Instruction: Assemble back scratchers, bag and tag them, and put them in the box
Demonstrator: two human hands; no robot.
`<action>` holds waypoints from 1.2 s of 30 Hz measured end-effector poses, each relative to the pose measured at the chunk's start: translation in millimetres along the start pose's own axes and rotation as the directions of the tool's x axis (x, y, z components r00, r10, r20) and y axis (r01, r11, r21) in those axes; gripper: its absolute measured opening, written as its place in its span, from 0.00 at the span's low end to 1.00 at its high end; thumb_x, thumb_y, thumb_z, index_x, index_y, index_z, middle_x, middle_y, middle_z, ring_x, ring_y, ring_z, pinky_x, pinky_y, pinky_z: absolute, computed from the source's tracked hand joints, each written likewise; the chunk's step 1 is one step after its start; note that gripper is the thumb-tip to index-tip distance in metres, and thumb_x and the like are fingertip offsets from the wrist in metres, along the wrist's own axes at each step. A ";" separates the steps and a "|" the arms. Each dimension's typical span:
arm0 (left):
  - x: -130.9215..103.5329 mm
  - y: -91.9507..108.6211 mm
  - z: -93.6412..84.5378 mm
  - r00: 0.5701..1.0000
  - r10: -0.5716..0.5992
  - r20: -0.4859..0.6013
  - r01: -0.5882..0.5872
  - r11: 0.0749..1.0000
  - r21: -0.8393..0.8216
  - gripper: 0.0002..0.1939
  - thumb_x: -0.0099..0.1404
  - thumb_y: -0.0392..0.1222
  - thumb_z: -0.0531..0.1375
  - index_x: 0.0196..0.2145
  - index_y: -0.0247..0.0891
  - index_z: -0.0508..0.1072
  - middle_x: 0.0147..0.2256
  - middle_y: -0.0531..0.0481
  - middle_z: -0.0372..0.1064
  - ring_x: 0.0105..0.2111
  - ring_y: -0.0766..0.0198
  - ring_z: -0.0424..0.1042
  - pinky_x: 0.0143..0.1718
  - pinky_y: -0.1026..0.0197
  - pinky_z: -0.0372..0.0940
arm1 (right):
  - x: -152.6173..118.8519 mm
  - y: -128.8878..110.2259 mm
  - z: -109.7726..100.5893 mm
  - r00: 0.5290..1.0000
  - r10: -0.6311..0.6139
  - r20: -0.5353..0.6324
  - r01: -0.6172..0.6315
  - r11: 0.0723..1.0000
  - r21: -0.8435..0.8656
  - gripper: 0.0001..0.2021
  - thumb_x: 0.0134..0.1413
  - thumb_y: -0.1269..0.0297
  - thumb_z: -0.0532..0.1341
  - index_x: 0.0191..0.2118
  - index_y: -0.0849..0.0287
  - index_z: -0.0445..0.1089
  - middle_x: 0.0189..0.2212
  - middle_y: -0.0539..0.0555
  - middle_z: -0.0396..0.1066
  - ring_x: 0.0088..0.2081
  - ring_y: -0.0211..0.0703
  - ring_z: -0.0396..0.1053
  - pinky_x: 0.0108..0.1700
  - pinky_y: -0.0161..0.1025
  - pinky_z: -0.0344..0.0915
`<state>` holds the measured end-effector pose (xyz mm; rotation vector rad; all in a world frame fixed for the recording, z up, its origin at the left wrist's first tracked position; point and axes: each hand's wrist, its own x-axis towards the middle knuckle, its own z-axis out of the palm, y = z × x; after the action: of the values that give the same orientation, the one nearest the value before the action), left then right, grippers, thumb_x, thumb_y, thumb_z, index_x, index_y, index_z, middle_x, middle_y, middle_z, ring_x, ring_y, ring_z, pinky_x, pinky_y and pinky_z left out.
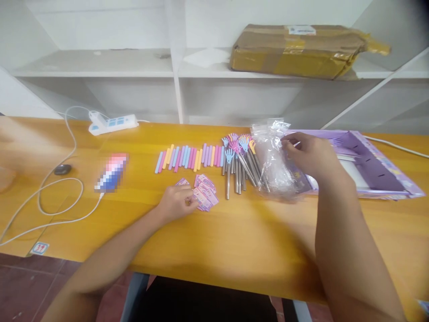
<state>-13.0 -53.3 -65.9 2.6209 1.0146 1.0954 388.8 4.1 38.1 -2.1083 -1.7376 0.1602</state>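
Observation:
My left hand [176, 203] has its fingers curled, thumb and forefinger pinched at the edge of a small pile of pink-purple printed cards [205, 197]. My right hand [311, 154] pinches the upper right part of a stack of clear plastic bags [276, 165]. Left of the bags lie several back scratchers [239, 165] with metal rods and blue, pink, purple and yellow hand-shaped heads. A row of short pastel tubes [187, 157] stretches further left, behind the cards. Under my right forearm, partly hidden, sits an open purple box [382, 167].
A white power strip [114, 124], a phone with a blurred screen [111, 173], a white cable [72, 221] and a small black object [62, 169] occupy the table's left side. On the white shelf [134, 62] behind rests a taped cardboard box [298, 51].

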 end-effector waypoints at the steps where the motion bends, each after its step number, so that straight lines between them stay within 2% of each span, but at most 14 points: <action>1: 0.5 0.0 -0.3 1.000 -0.015 0.010 0.015 1.000 -0.014 0.17 0.59 0.31 0.58 0.22 0.42 0.54 0.20 0.59 0.55 0.21 0.68 0.54 0.24 0.62 0.51 | -0.6 -0.6 -0.3 1.000 -0.010 0.014 0.010 1.000 0.003 0.17 0.64 0.58 0.57 0.48 0.58 0.79 0.44 0.61 0.83 0.40 0.52 0.74 0.44 0.43 0.64; 5: 1.8 -1.6 -0.8 1.000 -0.010 0.022 0.011 0.999 -0.052 0.18 0.60 0.30 0.58 0.22 0.42 0.52 0.20 0.59 0.52 0.21 0.68 0.54 0.25 0.62 0.51 | -0.1 3.2 4.1 0.992 -0.048 0.118 0.054 0.997 -0.053 0.15 0.66 0.56 0.57 0.43 0.57 0.79 0.39 0.60 0.82 0.36 0.50 0.74 0.40 0.43 0.62; 9: 2.1 -3.9 -1.6 1.000 0.025 -0.012 -0.026 0.998 -0.063 0.22 0.64 0.29 0.57 0.21 0.42 0.49 0.19 0.59 0.48 0.20 0.68 0.49 0.24 0.60 0.47 | 1.7 5.5 21.3 0.964 -0.143 0.223 0.168 0.981 -0.097 0.15 0.68 0.53 0.57 0.40 0.56 0.78 0.36 0.58 0.82 0.36 0.51 0.75 0.40 0.43 0.64; 12: 2.6 -3.3 -2.6 0.998 0.049 -0.036 -0.052 0.997 -0.060 0.23 0.66 0.28 0.58 0.21 0.41 0.49 0.19 0.59 0.48 0.21 0.68 0.48 0.24 0.59 0.46 | 0.0 -4.7 38.8 0.941 -0.183 0.284 0.210 0.976 -0.066 0.13 0.68 0.54 0.59 0.40 0.55 0.78 0.38 0.56 0.83 0.37 0.50 0.76 0.40 0.42 0.65; 15: 3.1 -1.8 -1.6 0.997 0.056 -0.049 -0.058 0.998 -0.040 0.26 0.70 0.28 0.59 0.21 0.40 0.50 0.19 0.60 0.46 0.20 0.69 0.47 0.24 0.59 0.46 | -4.2 -20.2 54.4 0.927 -0.176 0.332 0.225 0.968 -0.116 0.14 0.67 0.51 0.61 0.37 0.55 0.77 0.38 0.56 0.82 0.38 0.50 0.76 0.39 0.42 0.63; 19: 2.5 -2.8 2.3 1.000 -0.011 -0.022 0.010 0.999 -0.031 0.26 0.74 0.32 0.58 0.20 0.40 0.51 0.19 0.59 0.47 0.20 0.68 0.48 0.23 0.58 0.46 | -8.3 -31.3 69.5 0.912 -0.170 0.373 0.261 0.942 -0.210 0.14 0.68 0.51 0.62 0.37 0.55 0.75 0.39 0.58 0.81 0.39 0.50 0.75 0.38 0.41 0.62; 24: 2.9 -9.3 3.2 0.993 -0.114 0.019 0.115 0.992 -0.057 0.25 0.74 0.33 0.56 0.20 0.41 0.50 0.20 0.59 0.48 0.21 0.68 0.52 0.27 0.61 0.55 | -8.3 -30.7 79.4 0.918 -0.172 0.357 0.272 0.928 -0.253 0.12 0.69 0.53 0.61 0.39 0.55 0.75 0.39 0.59 0.80 0.40 0.51 0.75 0.39 0.41 0.62; 27: 6.1 -16.6 -2.1 0.986 -0.168 0.025 0.169 0.985 -0.045 0.22 0.71 0.33 0.56 0.22 0.42 0.50 0.21 0.59 0.50 0.22 0.68 0.53 0.26 0.61 0.53 | -8.1 -30.5 81.3 0.919 -0.182 0.350 0.279 0.926 -0.253 0.11 0.69 0.55 0.60 0.38 0.55 0.74 0.39 0.58 0.80 0.40 0.51 0.75 0.38 0.41 0.61; 30: 11.4 -31.9 -14.8 0.978 -0.209 -0.010 0.209 0.978 0.009 0.20 0.67 0.32 0.57 0.23 0.43 0.50 0.22 0.58 0.51 0.23 0.67 0.54 0.27 0.60 0.52 | -8.4 -30.4 82.0 0.918 -0.193 0.346 0.288 0.925 -0.249 0.11 0.69 0.56 0.60 0.38 0.55 0.73 0.39 0.58 0.80 0.40 0.50 0.75 0.36 0.41 0.59; 32: 14.5 -48.4 -26.9 0.953 -0.293 -0.078 0.299 0.950 0.086 0.19 0.63 0.33 0.58 0.24 0.44 0.51 0.24 0.57 0.53 0.24 0.65 0.56 0.29 0.59 0.54 | -8.6 -29.9 82.5 0.918 -0.206 0.337 0.295 0.925 -0.239 0.10 0.69 0.56 0.60 0.40 0.56 0.73 0.39 0.58 0.80 0.40 0.50 0.75 0.36 0.41 0.59; 33: 15.4 -58.2 -33.2 0.926 -0.357 -0.123 0.371 0.920 0.126 0.17 0.62 0.33 0.59 0.25 0.44 0.52 0.25 0.56 0.55 0.26 0.64 0.58 0.31 0.59 0.57 | -8.5 -29.6 82.8 0.919 -0.212 0.333 0.298 0.926 -0.233 0.10 0.69 0.56 0.60 0.41 0.56 0.74 0.39 0.58 0.80 0.40 0.50 0.75 0.37 0.41 0.59; 36: 15.0 -90.2 -48.6 0.806 -0.536 -0.250 0.583 0.792 0.182 0.09 0.61 0.36 0.61 0.35 0.44 0.63 0.35 0.51 0.66 0.35 0.57 0.69 0.41 0.55 0.67 | -8.3 -28.6 83.9 0.922 -0.213 0.322 0.292 0.931 -0.220 0.09 0.68 0.57 0.60 0.43 0.56 0.74 0.39 0.58 0.79 0.40 0.50 0.75 0.37 0.40 0.60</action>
<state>-86.3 18.7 -53.4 2.1363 1.9327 1.1155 332.6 19.8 -29.1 -2.0929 -2.3084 0.1819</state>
